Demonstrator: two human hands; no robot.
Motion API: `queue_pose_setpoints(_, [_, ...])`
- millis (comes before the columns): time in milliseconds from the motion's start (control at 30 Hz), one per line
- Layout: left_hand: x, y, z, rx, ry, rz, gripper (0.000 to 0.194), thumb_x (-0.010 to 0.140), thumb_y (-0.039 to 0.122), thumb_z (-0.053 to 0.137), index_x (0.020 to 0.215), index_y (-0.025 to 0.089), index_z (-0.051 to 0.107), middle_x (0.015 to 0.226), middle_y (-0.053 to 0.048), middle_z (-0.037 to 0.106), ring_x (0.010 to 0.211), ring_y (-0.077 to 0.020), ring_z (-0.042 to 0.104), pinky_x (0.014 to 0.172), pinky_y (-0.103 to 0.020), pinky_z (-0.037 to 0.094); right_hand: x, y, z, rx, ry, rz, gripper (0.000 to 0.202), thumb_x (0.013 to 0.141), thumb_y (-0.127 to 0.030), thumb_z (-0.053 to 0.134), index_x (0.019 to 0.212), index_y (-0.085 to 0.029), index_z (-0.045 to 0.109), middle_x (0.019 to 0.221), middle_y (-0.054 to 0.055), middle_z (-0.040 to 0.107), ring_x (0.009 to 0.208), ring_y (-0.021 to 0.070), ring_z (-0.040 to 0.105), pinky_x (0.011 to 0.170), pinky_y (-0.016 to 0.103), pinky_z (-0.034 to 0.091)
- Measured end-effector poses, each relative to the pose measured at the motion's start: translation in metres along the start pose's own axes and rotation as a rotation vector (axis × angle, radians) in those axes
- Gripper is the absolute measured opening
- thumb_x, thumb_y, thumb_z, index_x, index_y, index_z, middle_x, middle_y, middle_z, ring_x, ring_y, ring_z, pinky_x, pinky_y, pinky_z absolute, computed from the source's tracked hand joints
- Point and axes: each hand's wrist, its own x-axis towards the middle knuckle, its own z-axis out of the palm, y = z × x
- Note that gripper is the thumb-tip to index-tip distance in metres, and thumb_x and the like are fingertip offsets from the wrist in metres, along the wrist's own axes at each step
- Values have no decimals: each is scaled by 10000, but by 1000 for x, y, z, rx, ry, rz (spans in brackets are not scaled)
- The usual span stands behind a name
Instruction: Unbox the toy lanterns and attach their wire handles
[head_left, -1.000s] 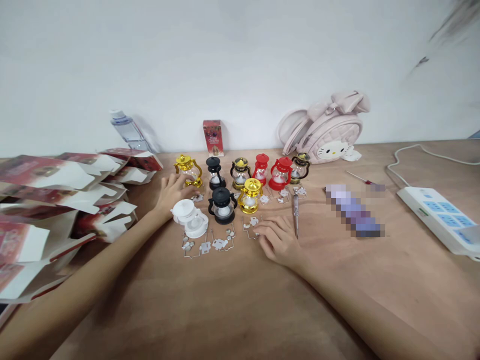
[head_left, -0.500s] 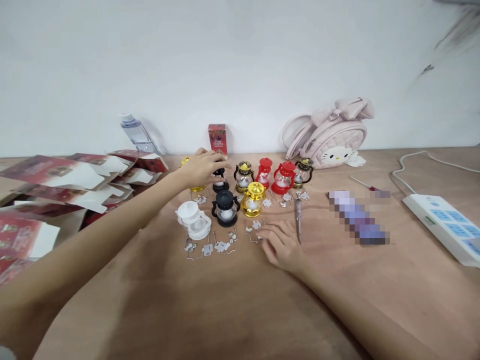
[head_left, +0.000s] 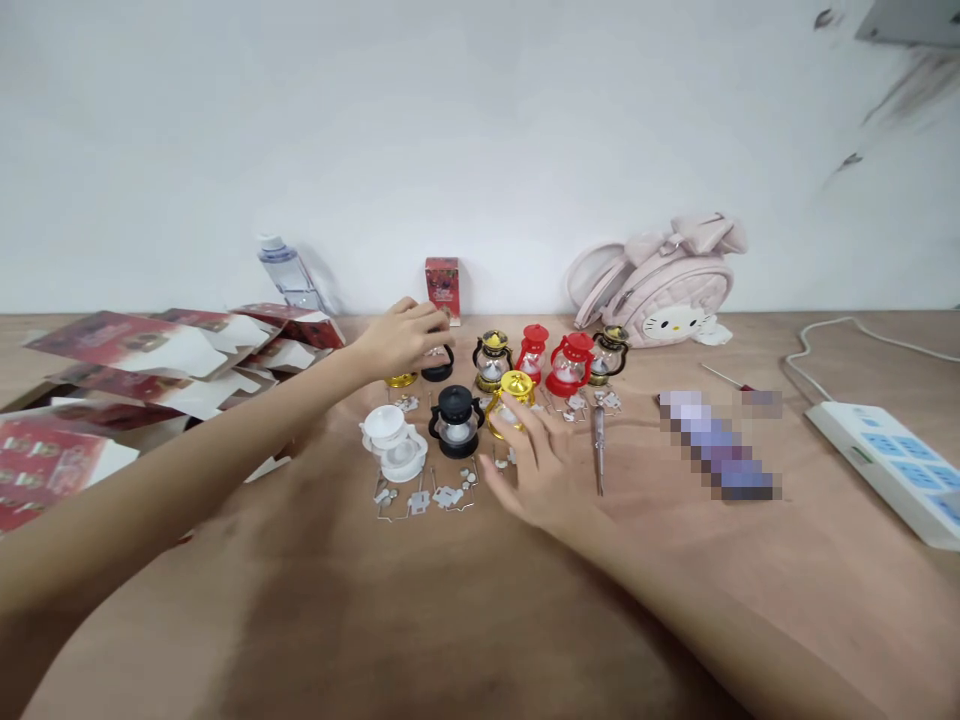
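My left hand [head_left: 405, 338] is closed over the top of a small black lantern [head_left: 437, 365] in the back row, hiding its cap. A gold lantern [head_left: 401, 380] is mostly covered by the same hand. My right hand [head_left: 536, 470] is open with its fingers apart, above the table just in front of another gold lantern [head_left: 517, 383]. To the left of it stand a second black lantern [head_left: 456, 425] and a white lantern [head_left: 394, 443]. Bent wires, metal plates and round cells [head_left: 420, 500] lie before them. Some small parts under my right hand are hidden.
Two red lanterns [head_left: 571, 365] and two bronze ones [head_left: 493, 362] fill the back row. A clear-handled screwdriver [head_left: 599, 445], a pixelated object [head_left: 716, 445] and a power strip [head_left: 892, 465] lie rightward. Flattened red boxes [head_left: 150, 345], a bottle [head_left: 289, 275], an upright box [head_left: 443, 290] and a pink bag [head_left: 667, 290] surround these.
My right hand has lifted off the small parts and spread its fingers toward the front gold lantern. The back black lantern has shifted slightly left under my left hand.
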Motion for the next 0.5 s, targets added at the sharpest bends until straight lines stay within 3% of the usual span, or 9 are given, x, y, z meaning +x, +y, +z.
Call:
queue_pose_setpoints(100, [-14,6,5,-129,-14,79,266,910,399,503,1032,213,649,1069,-95,656,1022,-246,551,877,-386,382,25,-9,14,-49,-87,83,653,858,-398,557,1403,-113,335,1351,183,517,1191,333,436,954,472,365])
queue_pose_setpoints(200, [-29,12,17,-342,44,53,277,923,386,476,1011,183,644,1052,-111,660,1006,-237,567,878,-373,414,31,-13,23,-42,-147,41,623,869,-372,548,1399,-111,351,1285,154,581,1166,324,454,953,473,348])
queue_pose_setpoints(367, [-42,20,39,-535,88,21,337,952,408,414,1001,160,637,1007,-114,665,954,-196,606,856,-321,471,1,-11,20,60,2,-115,435,844,-195,586,1266,-184,480,1135,113,632,1068,251,533,888,404,435])
queue_pose_setpoints(500, [-42,31,54,-634,91,23,340,940,414,454,1068,147,622,1061,-120,666,966,-185,623,855,-303,491,-21,-6,20,283,96,-206,438,803,-98,588,1219,-170,471,1090,127,572,1068,224,560,835,367,527])
